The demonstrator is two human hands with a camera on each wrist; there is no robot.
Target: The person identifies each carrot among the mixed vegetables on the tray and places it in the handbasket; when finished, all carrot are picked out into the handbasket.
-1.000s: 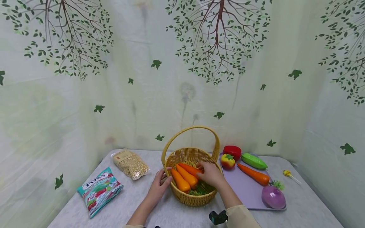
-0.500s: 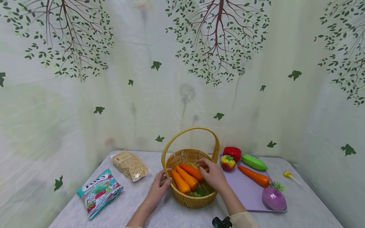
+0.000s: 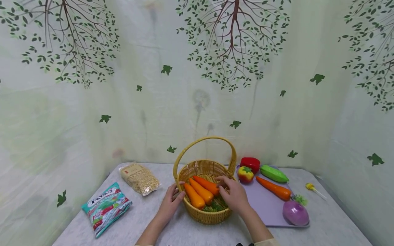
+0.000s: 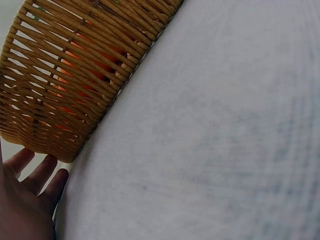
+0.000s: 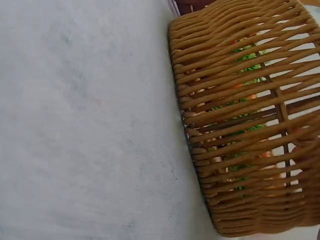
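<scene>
Three orange carrots (image 3: 201, 191) lie side by side in a round wicker basket (image 3: 207, 217) with a tall arched handle. Green leafy tops (image 3: 214, 207) show at their near ends. My left hand (image 3: 169, 201) rests against the basket's left side, by the foot of the handle. In the left wrist view its extended fingers (image 4: 40, 175) touch the woven wall low down. My right hand (image 3: 235, 195) reaches over the right rim, its fingers loosely bent beside the rightmost carrot and holding nothing. Basket weave fills the right wrist view and mostly hides that hand.
Right of the basket, a lilac tray (image 3: 261, 212) bears a red pepper (image 3: 250, 164), a red-yellow fruit (image 3: 245, 174), a green vegetable (image 3: 274, 173), another carrot (image 3: 274, 188) and a purple onion (image 3: 295, 212). A lollipop (image 3: 311, 187) lies beyond. Leftward are a grain bag (image 3: 140, 178) and a teal candy bag (image 3: 107, 209).
My right hand has let go of the rightmost carrot and drawn slightly right and toward me. The left hand stays at the basket's side. The carrots have barely shifted.
</scene>
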